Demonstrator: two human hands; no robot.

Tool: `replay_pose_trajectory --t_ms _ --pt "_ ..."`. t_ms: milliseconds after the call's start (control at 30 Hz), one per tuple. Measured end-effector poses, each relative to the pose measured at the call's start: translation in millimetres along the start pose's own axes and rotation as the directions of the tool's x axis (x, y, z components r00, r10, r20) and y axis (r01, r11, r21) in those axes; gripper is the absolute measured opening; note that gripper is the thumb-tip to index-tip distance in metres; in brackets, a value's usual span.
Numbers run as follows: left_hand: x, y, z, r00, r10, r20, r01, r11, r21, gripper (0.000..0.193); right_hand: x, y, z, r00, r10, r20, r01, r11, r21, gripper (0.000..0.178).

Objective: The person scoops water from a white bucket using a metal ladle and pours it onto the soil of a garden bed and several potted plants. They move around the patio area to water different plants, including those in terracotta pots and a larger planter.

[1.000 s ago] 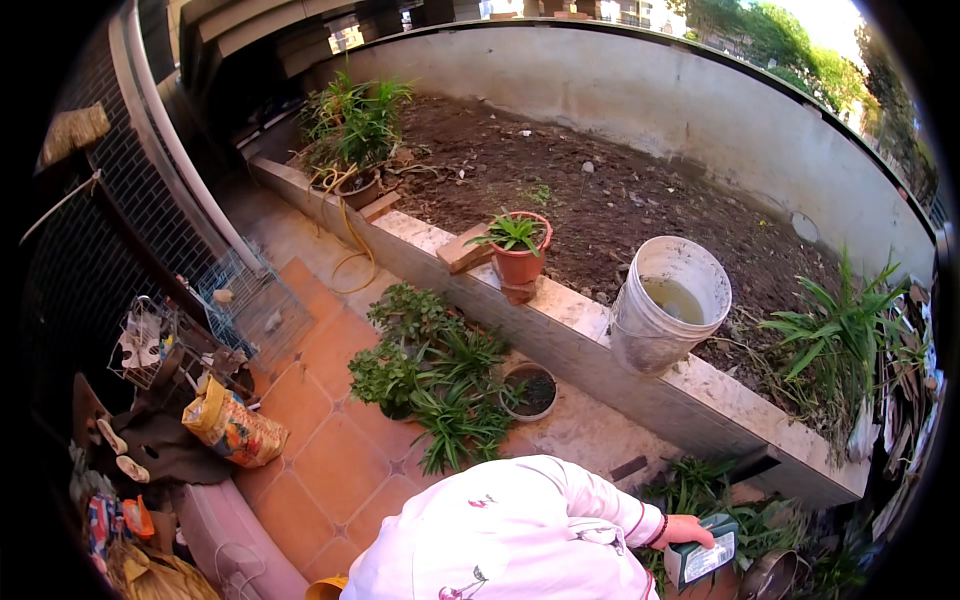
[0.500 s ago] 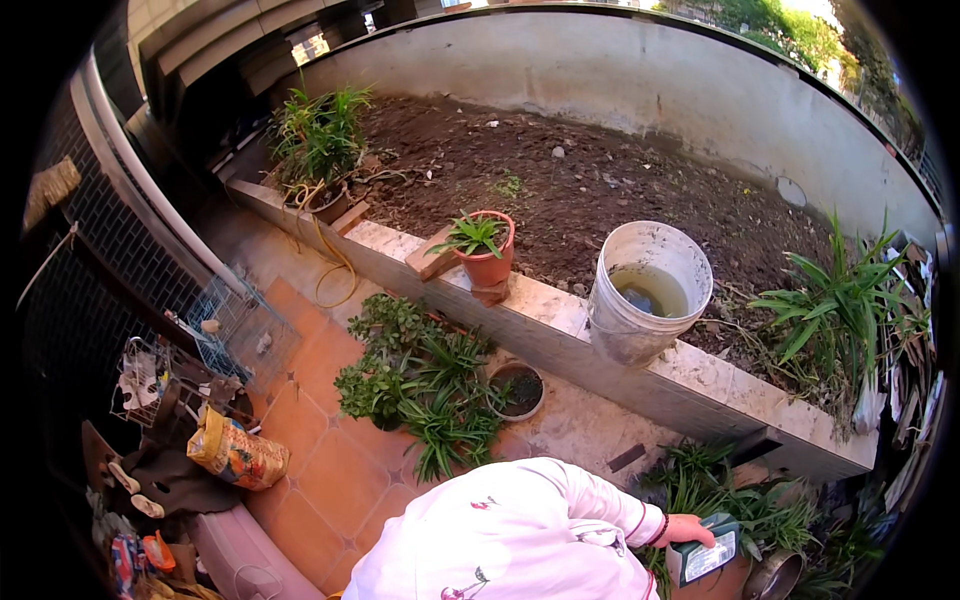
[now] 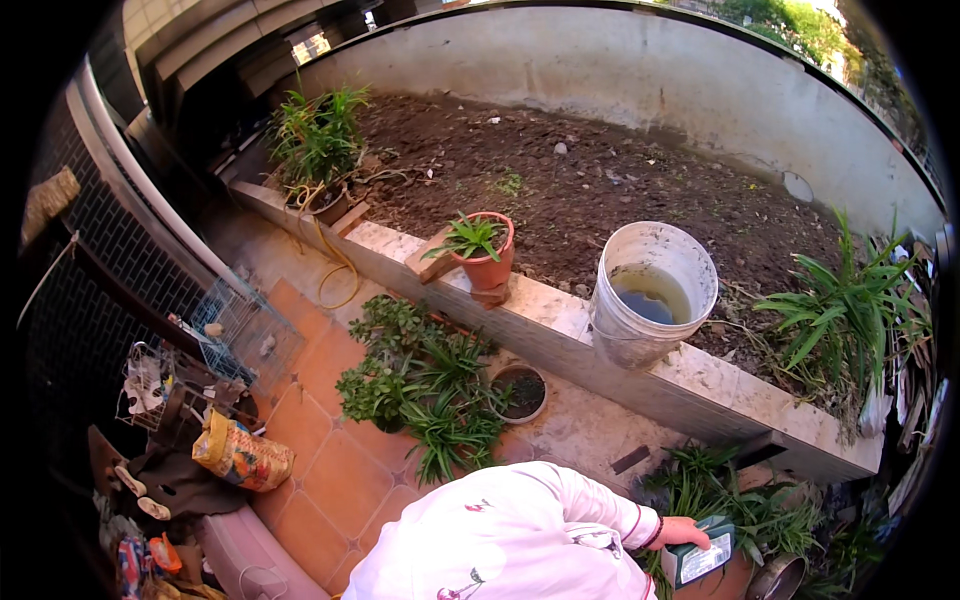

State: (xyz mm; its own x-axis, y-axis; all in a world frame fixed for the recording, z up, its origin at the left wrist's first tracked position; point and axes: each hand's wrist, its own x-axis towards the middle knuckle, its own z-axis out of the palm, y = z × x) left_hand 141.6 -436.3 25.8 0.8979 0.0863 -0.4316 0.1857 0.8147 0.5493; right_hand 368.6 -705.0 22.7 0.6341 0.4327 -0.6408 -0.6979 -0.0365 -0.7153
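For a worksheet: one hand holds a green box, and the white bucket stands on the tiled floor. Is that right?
Wrong place: the head view shows the white bucket on the pale ledge. One hand does hold the green box.

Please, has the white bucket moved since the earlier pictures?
No. Against the ledge, the white bucket stands at the same spot, right of the orange pot; only the view has shifted.

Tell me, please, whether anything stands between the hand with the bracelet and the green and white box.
Nothing visible does: the hand grips the box directly. The green leaves are beyond the box, not between the two.
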Motion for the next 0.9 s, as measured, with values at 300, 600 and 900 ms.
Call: replay_pose_trajectory --t_ms 300,600,900 --pt "15 -6 -15 1.0 -0.006 -0.005 0.006 0.999 -0.051 0.034 -10 -5 20 0.999 0.03 -0.032 -0.03 0.999 -0.028 0.023" --pt "10 -1 -11 1.0 -0.023 0.008 0.023 0.999 -0.035 0.032 -7 10 -2 0.996 -0.075 -0.052 0.077 0.996 0.033 0.015" --pt "37 7 -10 0.976 -0.21 0.056 0.209 0.978 0.023 0.035 -39 8 32 0.85 -0.371 -0.374 0.46 0.868 0.185 0.018"
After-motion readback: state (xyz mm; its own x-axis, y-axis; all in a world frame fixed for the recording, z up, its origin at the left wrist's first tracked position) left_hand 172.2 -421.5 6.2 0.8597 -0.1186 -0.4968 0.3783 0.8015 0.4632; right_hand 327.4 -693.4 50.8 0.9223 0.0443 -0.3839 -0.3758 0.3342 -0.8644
